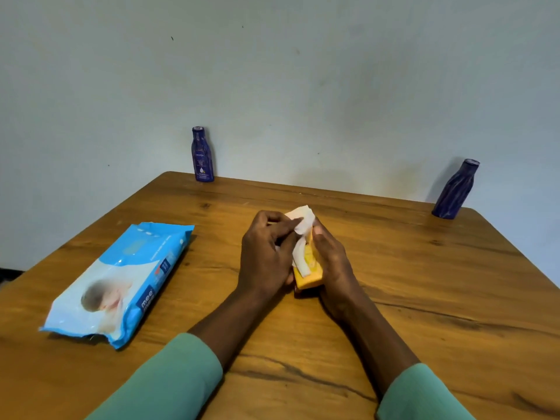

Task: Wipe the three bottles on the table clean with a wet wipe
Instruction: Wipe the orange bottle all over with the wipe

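Left hand (266,253) pinches wipe (303,222), right hand (331,259) grips yellow bottle (309,275), table (424,283) centre

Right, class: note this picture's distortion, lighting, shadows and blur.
Head view: wide-angle distortion probably leans the right blue bottle outward and splays the table edges; soft light, faint shadow on the wall beside that bottle; wipes pack photo is blurred.

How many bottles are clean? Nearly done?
Done: a white wet wipe is out of the light blue wipes pack. In hand: the right hand grips the small yellow plastic bottle while the left hand pinches the wipe against it. Left: the labelled dark blue plastic bottle and the ribbed dark blue plastic bottle stand at the wooden table's far edge, away from both hands; whether they are clean cannot be seen.
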